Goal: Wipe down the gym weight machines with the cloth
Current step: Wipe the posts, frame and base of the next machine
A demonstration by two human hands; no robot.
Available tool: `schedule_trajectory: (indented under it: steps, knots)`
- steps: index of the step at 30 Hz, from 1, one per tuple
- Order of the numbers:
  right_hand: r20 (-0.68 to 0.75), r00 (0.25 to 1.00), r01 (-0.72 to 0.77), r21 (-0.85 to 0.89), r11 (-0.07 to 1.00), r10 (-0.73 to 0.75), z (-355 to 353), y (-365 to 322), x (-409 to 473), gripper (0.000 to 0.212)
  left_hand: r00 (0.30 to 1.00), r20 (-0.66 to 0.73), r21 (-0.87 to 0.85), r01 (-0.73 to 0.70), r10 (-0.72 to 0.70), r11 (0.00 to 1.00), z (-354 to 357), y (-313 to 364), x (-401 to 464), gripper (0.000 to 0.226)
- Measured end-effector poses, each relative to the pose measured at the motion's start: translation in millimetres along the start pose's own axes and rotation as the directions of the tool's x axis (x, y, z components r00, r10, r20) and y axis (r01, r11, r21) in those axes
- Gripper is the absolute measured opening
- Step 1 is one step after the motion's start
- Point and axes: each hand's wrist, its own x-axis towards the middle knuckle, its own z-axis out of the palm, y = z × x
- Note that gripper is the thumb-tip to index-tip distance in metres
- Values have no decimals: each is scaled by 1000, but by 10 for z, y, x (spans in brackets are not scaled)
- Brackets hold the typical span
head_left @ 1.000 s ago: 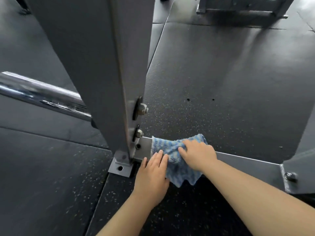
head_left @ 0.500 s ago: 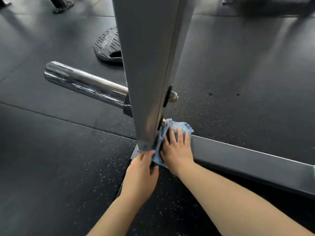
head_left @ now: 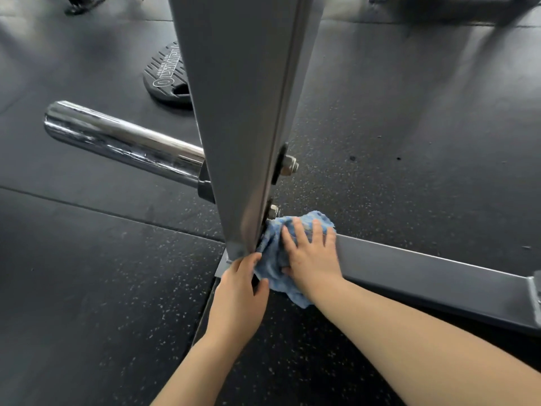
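A blue striped cloth (head_left: 273, 259) is bunched at the foot of a grey steel upright (head_left: 246, 112), where it meets a low grey floor beam (head_left: 424, 273). My right hand (head_left: 310, 256) lies flat on the cloth with fingers spread, pressing it against the beam's end and the upright's base. My left hand (head_left: 240, 291) holds the cloth's lower left edge beside the base plate. Two bolts (head_left: 288, 165) stick out of the upright just above the cloth.
A chrome weight peg (head_left: 123, 142) juts left from the upright. A black weight plate (head_left: 169, 74) lies on the rubber floor (head_left: 87, 303) behind it. Another frame base (head_left: 439, 4) stands at the top right. A bracket (head_left: 535, 291) closes the beam's right end.
The view has shifted right and the peg's end has come into sight. Both hands slid the cloth left along the beam into the corner at the upright; the right hand now lies flatter.
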Motion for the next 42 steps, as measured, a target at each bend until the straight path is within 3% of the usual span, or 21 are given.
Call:
schedule_trajectory:
  steps: [3,5,12,16,20,22,24,27,30,32,35,37,42]
  knots:
    - [85,992,-96,79,992,89,-62,-265,238,92,1000,-20,9,8,-8,1000,-72,-27,5,41]
    - [88,989,-125,101,987,117,-68,-322,341,86,999,-39,7,11,-11,1000,-129,-27,20,38]
    - [-88,996,-27,14,1000,29,76,-58,-21,66,997,-37,-94,-73,70,993,-31,186,27,30]
    - [-27,999,-27,-62,998,25,157,489,-365,82,990,0,-176,-135,138,975,242,390,74,29]
    - [-28,980,-200,-112,973,199,385,1199,-903,104,972,76,-210,-203,223,957,568,747,108,31]
    - [-76,959,-282,-141,949,273,438,1569,-1232,89,958,107,-218,-238,266,946,725,931,105,33]
    - [-164,921,-376,-135,917,354,464,1889,-1546,59,943,158,-236,-253,293,938,861,1081,79,33]
    - [-195,876,-467,-111,877,441,490,2032,-1727,59,928,203,-249,-259,312,933,1009,1197,26,33]
    - [-109,804,-584,39,811,584,550,1772,-1651,92,929,211,-252,-249,305,935,1091,1207,-13,32]
    - [-69,767,-635,63,770,638,611,1700,-1642,96,931,210,-247,-244,298,938,1075,1166,-10,32]
    - [-93,837,-543,-22,840,539,453,1888,-1634,91,941,190,-231,-235,281,944,1003,1047,35,32]
    - [57,864,-497,-64,865,500,354,2015,-1650,84,948,185,-229,-215,260,949,982,994,34,32]
    - [277,773,-581,-56,812,571,117,2079,-1337,100,944,211,-230,-205,255,951,1013,1050,-15,32]
